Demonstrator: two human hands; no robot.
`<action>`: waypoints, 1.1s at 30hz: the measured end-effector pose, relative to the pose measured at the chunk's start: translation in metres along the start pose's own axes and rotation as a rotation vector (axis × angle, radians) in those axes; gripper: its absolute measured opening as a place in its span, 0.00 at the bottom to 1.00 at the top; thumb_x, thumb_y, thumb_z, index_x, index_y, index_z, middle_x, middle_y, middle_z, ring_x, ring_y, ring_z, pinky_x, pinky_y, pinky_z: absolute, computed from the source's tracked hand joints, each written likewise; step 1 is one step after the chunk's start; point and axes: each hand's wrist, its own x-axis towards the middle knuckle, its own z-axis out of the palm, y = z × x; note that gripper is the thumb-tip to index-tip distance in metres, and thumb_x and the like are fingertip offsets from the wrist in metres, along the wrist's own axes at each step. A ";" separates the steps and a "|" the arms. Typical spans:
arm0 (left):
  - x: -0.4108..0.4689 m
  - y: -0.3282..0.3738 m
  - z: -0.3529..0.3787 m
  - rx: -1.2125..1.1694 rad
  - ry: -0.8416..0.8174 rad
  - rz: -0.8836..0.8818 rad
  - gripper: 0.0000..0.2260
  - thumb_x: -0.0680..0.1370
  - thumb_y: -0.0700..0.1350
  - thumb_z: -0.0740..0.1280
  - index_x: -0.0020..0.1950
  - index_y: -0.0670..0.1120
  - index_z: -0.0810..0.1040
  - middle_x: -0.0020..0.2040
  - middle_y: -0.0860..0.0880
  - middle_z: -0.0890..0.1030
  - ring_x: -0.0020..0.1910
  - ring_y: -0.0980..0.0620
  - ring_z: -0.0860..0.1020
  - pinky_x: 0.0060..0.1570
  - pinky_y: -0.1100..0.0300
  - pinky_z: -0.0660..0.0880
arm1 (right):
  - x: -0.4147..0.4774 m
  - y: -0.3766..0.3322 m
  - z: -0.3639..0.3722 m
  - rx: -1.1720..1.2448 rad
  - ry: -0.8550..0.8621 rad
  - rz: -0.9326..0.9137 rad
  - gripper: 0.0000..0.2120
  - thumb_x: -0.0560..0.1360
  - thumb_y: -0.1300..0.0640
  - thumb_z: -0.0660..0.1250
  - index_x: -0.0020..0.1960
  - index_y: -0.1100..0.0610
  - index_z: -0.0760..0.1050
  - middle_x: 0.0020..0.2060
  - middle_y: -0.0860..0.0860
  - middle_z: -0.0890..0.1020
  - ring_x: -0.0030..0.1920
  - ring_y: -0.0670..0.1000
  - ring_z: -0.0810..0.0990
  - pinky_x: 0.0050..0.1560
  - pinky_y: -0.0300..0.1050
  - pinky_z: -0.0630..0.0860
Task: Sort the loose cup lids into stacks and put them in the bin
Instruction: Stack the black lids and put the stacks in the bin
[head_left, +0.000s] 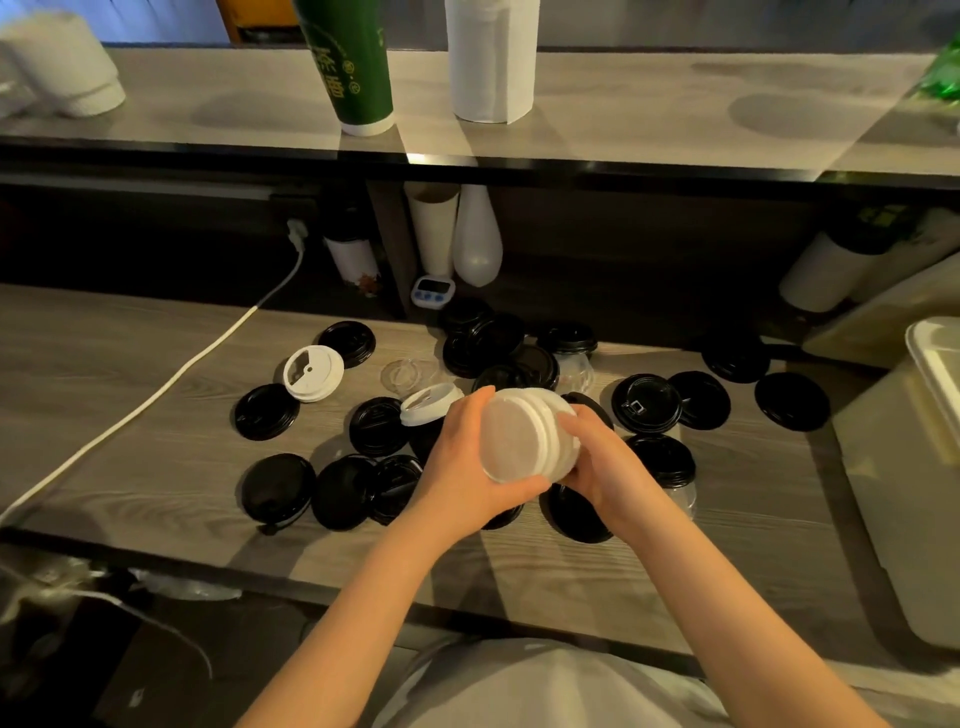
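Currently held: a stack of white lids (530, 434), tipped on its side just above the counter (130, 374), its hollow underside turned toward the camera.
Left hand (467, 462): fingers and thumb curl round the stack's left rim, gripping it.
Right hand (597, 467): fingers wrap the stack's right side, also gripping it.
Far white lid (313, 373): lies flat on the counter, left of the hands, its edge overlapping a black lid.
Near white lid (431, 404): tilted, resting on a black lid, just beside the left hand's fingertips.
Black lids (647, 410): many, scattered loose over the counter on all sides of the hands, some overlapping, a few piled toward the back.
Clear lid (408, 375): flat on the counter between the two loose white lids.
Bin (893, 519): a pale container at the counter's right edge, well apart from the held stack; its inside cannot be seen.
White cable (171, 382): runs diagonally across the counter's left part.
Timer (432, 291): small, white, at the back behind the lids.
Upper shelf (649, 119): carries a green cup sleeve (353, 67) and a white paper roll (491, 60).
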 end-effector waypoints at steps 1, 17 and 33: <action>0.000 0.001 0.002 0.012 0.001 0.003 0.44 0.67 0.52 0.76 0.74 0.55 0.51 0.72 0.56 0.56 0.68 0.55 0.61 0.63 0.59 0.64 | -0.001 -0.001 -0.001 0.007 -0.019 -0.005 0.16 0.80 0.49 0.56 0.62 0.54 0.73 0.57 0.53 0.81 0.56 0.52 0.80 0.54 0.48 0.78; 0.007 -0.005 0.008 -0.445 -0.022 -0.080 0.30 0.76 0.53 0.66 0.74 0.50 0.57 0.66 0.56 0.68 0.64 0.57 0.69 0.58 0.64 0.69 | -0.009 -0.002 -0.017 -0.020 -0.009 -0.119 0.20 0.69 0.49 0.64 0.57 0.57 0.75 0.54 0.57 0.80 0.55 0.57 0.80 0.51 0.52 0.78; 0.003 -0.064 -0.029 -0.732 0.172 -0.160 0.22 0.73 0.38 0.71 0.62 0.53 0.70 0.56 0.49 0.78 0.52 0.57 0.79 0.46 0.65 0.77 | 0.031 -0.008 0.021 -0.415 -0.245 -0.104 0.13 0.76 0.54 0.66 0.59 0.43 0.73 0.54 0.46 0.82 0.54 0.46 0.81 0.55 0.45 0.79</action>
